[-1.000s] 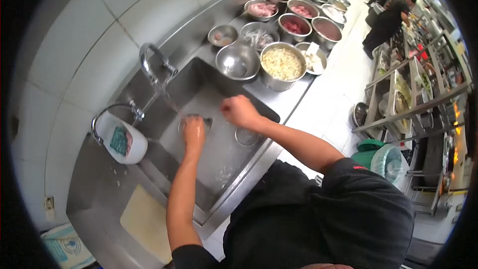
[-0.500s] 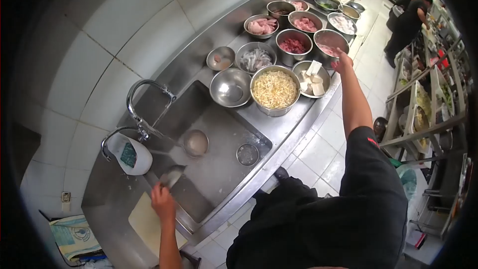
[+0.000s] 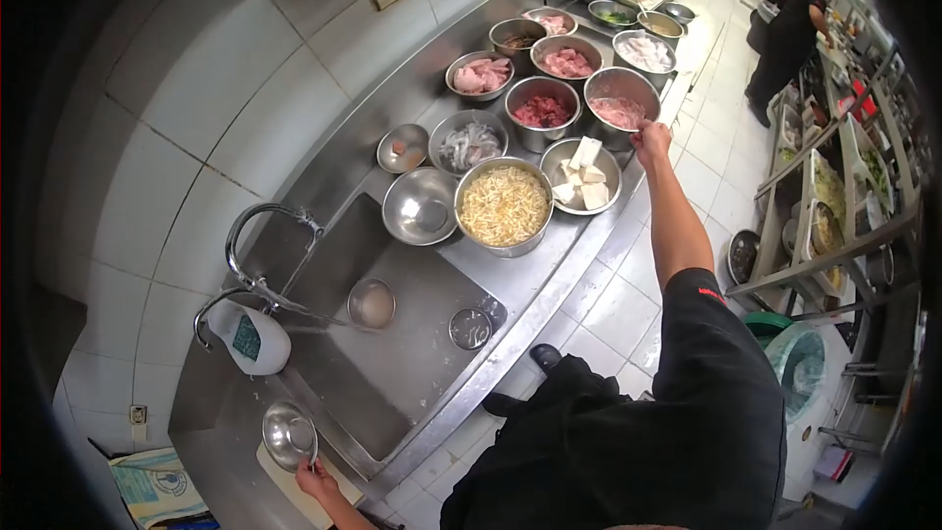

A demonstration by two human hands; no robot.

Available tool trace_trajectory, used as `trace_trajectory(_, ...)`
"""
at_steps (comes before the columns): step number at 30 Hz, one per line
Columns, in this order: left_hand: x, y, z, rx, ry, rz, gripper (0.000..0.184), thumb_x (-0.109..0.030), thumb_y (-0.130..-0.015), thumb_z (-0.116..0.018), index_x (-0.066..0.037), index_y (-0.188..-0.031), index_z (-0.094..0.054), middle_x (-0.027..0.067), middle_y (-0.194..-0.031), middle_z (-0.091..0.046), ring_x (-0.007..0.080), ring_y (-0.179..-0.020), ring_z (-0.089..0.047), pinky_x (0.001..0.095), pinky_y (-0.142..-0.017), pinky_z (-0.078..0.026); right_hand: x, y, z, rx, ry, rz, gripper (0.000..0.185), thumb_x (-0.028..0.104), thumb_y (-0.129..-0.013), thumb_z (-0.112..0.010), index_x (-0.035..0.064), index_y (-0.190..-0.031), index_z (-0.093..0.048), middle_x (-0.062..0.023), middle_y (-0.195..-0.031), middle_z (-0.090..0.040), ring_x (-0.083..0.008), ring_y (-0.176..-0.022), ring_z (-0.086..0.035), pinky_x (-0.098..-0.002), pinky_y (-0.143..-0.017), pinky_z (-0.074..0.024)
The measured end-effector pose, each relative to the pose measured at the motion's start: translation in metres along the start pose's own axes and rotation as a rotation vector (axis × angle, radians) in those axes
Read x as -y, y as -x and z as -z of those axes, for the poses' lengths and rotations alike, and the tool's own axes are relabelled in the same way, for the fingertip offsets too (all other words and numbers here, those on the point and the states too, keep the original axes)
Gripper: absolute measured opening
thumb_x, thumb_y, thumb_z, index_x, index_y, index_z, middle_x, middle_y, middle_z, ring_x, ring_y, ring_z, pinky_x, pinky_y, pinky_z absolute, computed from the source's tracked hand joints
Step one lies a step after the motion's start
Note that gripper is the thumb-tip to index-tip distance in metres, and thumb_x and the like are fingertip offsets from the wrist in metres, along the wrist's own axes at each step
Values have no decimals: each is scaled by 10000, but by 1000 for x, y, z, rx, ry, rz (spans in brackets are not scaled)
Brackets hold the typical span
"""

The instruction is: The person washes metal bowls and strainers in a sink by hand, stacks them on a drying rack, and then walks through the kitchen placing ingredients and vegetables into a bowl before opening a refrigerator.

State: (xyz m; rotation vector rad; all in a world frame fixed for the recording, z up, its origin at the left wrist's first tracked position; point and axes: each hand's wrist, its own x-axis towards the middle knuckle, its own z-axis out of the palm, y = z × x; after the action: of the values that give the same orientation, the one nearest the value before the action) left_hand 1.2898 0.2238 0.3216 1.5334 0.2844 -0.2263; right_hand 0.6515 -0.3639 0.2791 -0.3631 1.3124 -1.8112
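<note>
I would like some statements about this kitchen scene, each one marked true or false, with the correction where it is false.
1. The left hand holds a shiny round steel bowl. True.
2. The right hand grips the deep steel pot of pale yellow shreds. False: it appears to grip the rim of a round steel pot of pale pink meat.
3. The pot of shreds stands beside a round steel bowl of white blocks. True.
4. The green rectangular pad lies in the grey steel sink. False: it is inside an open white plastic container.
</note>
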Motion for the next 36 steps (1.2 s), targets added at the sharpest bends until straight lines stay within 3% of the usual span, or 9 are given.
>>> trace_trajectory(4,9,-19,11,109,7,-2,86,-18,-773,-490,33,-841,-499,89,-836,-517,167,-716,-511,258,-579,-465,-4,-11,5,109,59,-110,75,14,-729,-546,5,-765,-481,-105,-655,-525,-167,-509,-511,-266,-398,-396)
trace_trajectory(9,-6,23,-22,136,-52,-35,151,-49,-785,-533,-33,-917,-460,73,-880,-511,168,-759,-499,293,-643,-449,4,-3,-2,-356,524,311,409,139,-696,-671,-41,-1006,-475,-116,-771,-561,-175,-588,-541,-261,-400,-395)
trace_trajectory(10,-4,25,-29,217,-86,-34,160,-53,-781,-544,-57,-915,-455,62,-874,-509,167,-762,-495,313,-667,-442,16,14,-6,-246,360,313,460,109,-676,-682,-57,-1049,-470,-140,-826,-570,-213,-678,-568,-332,-582,-471)
trace_trajectory(13,19,31,-72,431,-62,114,176,-52,-769,-564,-101,-904,-461,28,-812,-488,164,-760,-486,373,-713,-424,56,145,-63,218,108,195,261,69,-743,-607,-38,-970,-538,-99,-806,-584,-118,-639,-552,-230,-567,-460)
trace_trajectory(19,71,49,-209,797,-132,288,141,-22,-736,-567,-65,-821,-464,32,-738,-485,133,-656,-513,334,-625,-520,-24,378,-162,1323,540,-60,124,44,-730,-602,-37,-825,-603,-83,-705,-612,-138,-639,-597,-250,-562,-478)
trace_trajectory(22,73,55,-255,850,-500,-28,151,-42,-688,-574,-23,-828,-521,78,-698,-538,189,-635,-568,348,-578,-517,-101,448,-201,1569,740,187,138,79,-648,-599,-17,-742,-630,-137,-660,-617,-192,-637,-621,-288,-601,-493)
trace_trajectory(24,80,45,-274,798,-845,-1076,181,-66,-679,-566,-18,-854,-550,141,-699,-572,260,-683,-603,376,-551,-508,-131,474,-221,1609,815,373,171,123,-625,-581,-1,-727,-640,-175,-690,-616,-259,-650,-622,-319,-625,-497)
trace_trajectory(26,74,46,-273,774,-1062,-1272,225,-40,-666,-508,-16,-887,-544,214,-837,-582,329,-748,-597,400,-594,-497,-157,497,-234,1628,838,608,199,157,-625,-559,12,-731,-645,-199,-739,-613,-318,-672,-613,-345,-640,-497)
trace_trajectory(36,-39,7,-80,513,-967,-1044,214,5,-648,-504,-25,-860,-495,152,-812,-525,348,-742,-531,408,-621,-428,-237,470,-254,1096,1128,1154,371,222,-687,-581,48,-1010,-530,-217,-1040,-517,-386,-905,-519,-440,-745,-443)
